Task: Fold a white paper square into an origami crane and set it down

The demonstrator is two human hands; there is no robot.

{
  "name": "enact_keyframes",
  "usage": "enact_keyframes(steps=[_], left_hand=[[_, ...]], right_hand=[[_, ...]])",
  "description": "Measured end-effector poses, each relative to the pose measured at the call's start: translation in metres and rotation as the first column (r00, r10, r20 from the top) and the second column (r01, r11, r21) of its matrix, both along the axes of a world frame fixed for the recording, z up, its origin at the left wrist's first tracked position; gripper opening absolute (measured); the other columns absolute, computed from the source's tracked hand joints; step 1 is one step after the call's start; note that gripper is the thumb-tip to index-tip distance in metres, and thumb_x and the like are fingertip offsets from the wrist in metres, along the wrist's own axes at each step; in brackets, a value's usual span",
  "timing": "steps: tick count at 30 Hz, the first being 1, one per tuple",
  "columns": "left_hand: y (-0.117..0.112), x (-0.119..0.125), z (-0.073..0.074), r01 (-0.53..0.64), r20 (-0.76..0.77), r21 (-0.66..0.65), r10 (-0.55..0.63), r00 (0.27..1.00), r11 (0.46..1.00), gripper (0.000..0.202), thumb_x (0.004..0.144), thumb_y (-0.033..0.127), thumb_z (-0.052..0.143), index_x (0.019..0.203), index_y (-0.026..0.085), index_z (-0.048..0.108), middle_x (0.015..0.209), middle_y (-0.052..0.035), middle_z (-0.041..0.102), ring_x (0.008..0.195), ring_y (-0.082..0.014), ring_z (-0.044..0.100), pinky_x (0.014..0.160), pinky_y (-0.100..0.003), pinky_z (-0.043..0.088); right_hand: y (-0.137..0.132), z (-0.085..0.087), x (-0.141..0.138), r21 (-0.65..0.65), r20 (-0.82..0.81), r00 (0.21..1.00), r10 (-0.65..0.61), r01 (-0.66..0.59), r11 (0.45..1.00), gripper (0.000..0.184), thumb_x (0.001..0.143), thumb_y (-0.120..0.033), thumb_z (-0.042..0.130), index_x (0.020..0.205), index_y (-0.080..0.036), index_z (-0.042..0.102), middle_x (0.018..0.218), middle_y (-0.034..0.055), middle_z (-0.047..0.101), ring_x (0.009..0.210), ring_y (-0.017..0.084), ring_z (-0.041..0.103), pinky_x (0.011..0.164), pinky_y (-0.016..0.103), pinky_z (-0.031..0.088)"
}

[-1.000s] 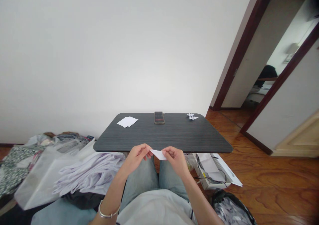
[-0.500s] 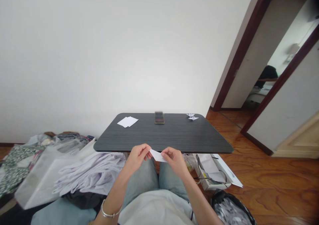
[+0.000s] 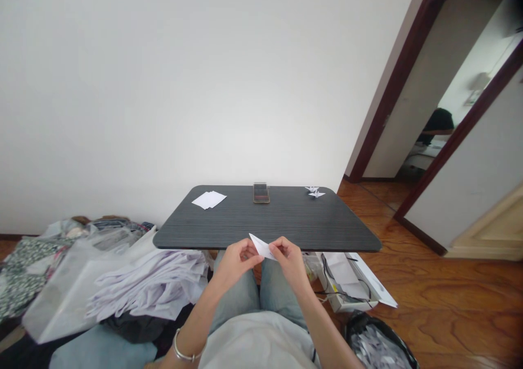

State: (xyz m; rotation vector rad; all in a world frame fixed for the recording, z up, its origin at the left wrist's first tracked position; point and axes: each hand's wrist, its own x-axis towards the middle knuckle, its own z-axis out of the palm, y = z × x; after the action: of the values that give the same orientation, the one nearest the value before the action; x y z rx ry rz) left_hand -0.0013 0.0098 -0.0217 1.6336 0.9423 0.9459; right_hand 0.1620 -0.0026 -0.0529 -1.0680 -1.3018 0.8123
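Note:
A small folded piece of white paper [image 3: 261, 247] is held just above the near edge of the dark table [image 3: 229, 227], its pointed end up and to the left. My right hand [image 3: 288, 258] pinches its right side between thumb and fingers. My left hand [image 3: 237, 262] is curled at the paper's lower left, thumb at the bottom edge and fingertips close behind, partly hidden. At the table's far left lies a small stack of white paper sheets [image 3: 208, 199]. Folded white paper cranes [image 3: 316, 193] stand at the far right.
A phone-like dark device [image 3: 261, 193] is at the table's back edge, near the wall. Piled clothes [image 3: 151, 284] are on the left. To the right, an open white box [image 3: 347, 282] with cables and a black bag [image 3: 379, 342] of scraps are on the floor.
The paper has turned so its point now aims up-left. My left hand has shifted from the paper's left corner to its lower edge, while my right hand keeps its pinch.

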Motion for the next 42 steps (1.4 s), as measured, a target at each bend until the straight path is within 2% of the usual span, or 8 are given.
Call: enact_keyframes(steps=[4,8,13,22,27,31,36,42], left_hand=[[-0.002,0.008,0.000,-0.043,0.080,-0.053,0.047,0.996,0.998,0.018,0.070,0.027,0.064,0.080,0.011,0.061,0.076,-0.0069,0.067,0.070,-0.0172,0.062,0.064,-0.027,0.047],[-0.003,0.010,0.003,-0.093,0.120,-0.113,0.107,0.987,0.989,0.020,0.069,0.028,0.064,0.081,0.012,0.059,0.074,-0.0052,0.066,0.066,-0.0167,0.062,0.060,-0.027,0.049],[-0.002,0.007,0.005,-0.159,0.088,-0.022,0.160,0.983,0.987,0.021,0.071,0.028,0.063,0.084,0.012,0.060,0.073,-0.0043,0.065,0.062,-0.0150,0.058,0.052,-0.022,0.046],[-0.004,0.004,0.010,-0.070,-0.067,0.115,0.078,0.995,0.991,0.023,0.077,0.027,0.057,0.089,0.013,0.070,0.079,-0.0063,0.069,0.068,-0.0154,0.057,0.059,-0.022,0.041],[-0.003,0.003,0.004,-0.122,-0.020,0.122,0.126,0.992,0.985,0.029,0.079,0.033,0.056,0.097,0.015,0.068,0.088,-0.0071,0.068,0.075,-0.0170,0.058,0.065,-0.024,0.043],[-0.003,0.001,0.003,-0.132,-0.038,0.130,0.138,0.990,0.983,0.035,0.072,0.032,0.065,0.102,0.016,0.065,0.099,-0.0079,0.065,0.084,-0.0191,0.057,0.070,-0.025,0.044],[-0.001,0.002,0.002,-0.030,0.008,0.033,0.030,1.000,0.999,0.025,0.074,0.031,0.062,0.091,0.012,0.065,0.088,-0.0070,0.068,0.081,-0.0195,0.060,0.072,-0.026,0.044],[0.001,0.001,0.000,-0.067,0.006,0.011,0.067,0.998,0.998,0.024,0.071,0.033,0.065,0.083,0.012,0.064,0.077,-0.0038,0.067,0.072,-0.0170,0.058,0.065,-0.024,0.041]], right_hand=[[0.000,-0.001,-0.005,-0.045,-0.156,0.986,0.065,-0.073,0.996,0.022,0.073,-0.036,0.061,0.064,-0.017,0.057,0.052,-0.0033,0.052,0.048,0.011,0.045,0.047,0.022,0.034],[-0.002,0.000,-0.009,-0.084,-0.201,0.970,0.134,-0.153,0.985,0.023,0.071,-0.037,0.065,0.063,-0.017,0.056,0.052,-0.0031,0.055,0.047,0.011,0.048,0.047,0.022,0.037],[-0.003,0.001,-0.008,-0.136,-0.173,0.960,0.220,-0.245,0.960,0.024,0.070,-0.037,0.067,0.064,-0.016,0.058,0.054,-0.0007,0.060,0.049,0.011,0.053,0.047,0.021,0.040],[0.000,0.005,-0.004,-0.068,-0.308,0.935,0.175,-0.205,0.976,0.025,0.071,-0.041,0.066,0.072,-0.017,0.059,0.053,-0.0029,0.058,0.040,0.007,0.046,0.039,0.018,0.036],[-0.003,0.007,-0.005,-0.060,-0.347,0.921,0.178,-0.211,0.976,0.026,0.070,-0.039,0.067,0.064,-0.017,0.057,0.052,-0.0012,0.061,0.042,0.009,0.050,0.041,0.019,0.040],[-0.006,0.012,-0.006,-0.050,-0.386,0.912,0.140,-0.172,0.984,0.024,0.071,-0.038,0.068,0.065,-0.016,0.059,0.055,0.0005,0.064,0.045,0.010,0.054,0.045,0.020,0.044],[-0.008,0.015,-0.006,-0.073,-0.435,0.891,0.133,-0.182,0.981,0.025,0.071,-0.038,0.069,0.064,-0.017,0.056,0.055,0.0003,0.064,0.046,0.010,0.055,0.046,0.020,0.045],[-0.009,0.016,-0.007,-0.065,-0.423,0.893,0.154,-0.199,0.978,0.025,0.071,-0.037,0.068,0.066,-0.017,0.055,0.053,-0.0011,0.062,0.044,0.010,0.055,0.046,0.020,0.045]])
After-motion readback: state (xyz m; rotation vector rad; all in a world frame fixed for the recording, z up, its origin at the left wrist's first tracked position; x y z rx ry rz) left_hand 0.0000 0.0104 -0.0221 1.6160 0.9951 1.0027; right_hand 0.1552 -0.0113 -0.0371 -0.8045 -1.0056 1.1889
